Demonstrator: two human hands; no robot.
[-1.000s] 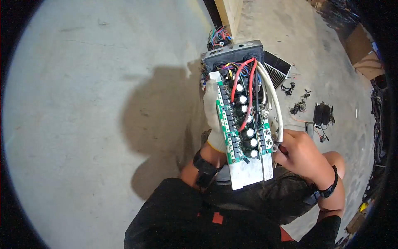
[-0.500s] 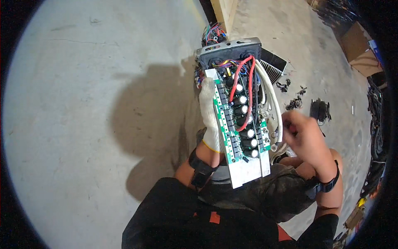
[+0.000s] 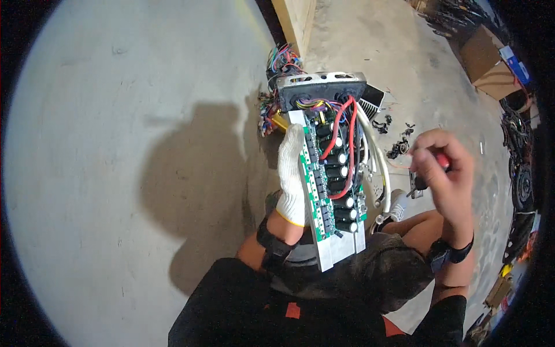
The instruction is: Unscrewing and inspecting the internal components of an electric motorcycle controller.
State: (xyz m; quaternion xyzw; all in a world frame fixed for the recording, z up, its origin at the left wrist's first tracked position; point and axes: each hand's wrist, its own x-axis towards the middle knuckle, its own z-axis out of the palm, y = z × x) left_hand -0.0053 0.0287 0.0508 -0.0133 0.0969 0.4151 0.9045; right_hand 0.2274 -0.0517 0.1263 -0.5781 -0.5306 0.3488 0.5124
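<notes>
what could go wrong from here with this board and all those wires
The gloved left hand is the only one on the circuit board, so the board might slip or twist. The white cables bow out past the board's right side and could snag the right hand. The red-and-black tool in that bare hand might scratch the capacitors if it slipped near them.

I observe a grey concrete floor point(image 3: 104, 173), with a cream-coloured beam point(image 3: 296, 20) at the far edge of my view. Small black parts point(image 3: 398, 149) lie loose ahead, to my right. Along my far right are a cardboard box point(image 3: 481, 55), a blue item point(image 3: 513, 63) beside it, dark tangled material point(image 3: 523, 185) and, nearer me, a yellow item point(image 3: 506, 270).
</notes>
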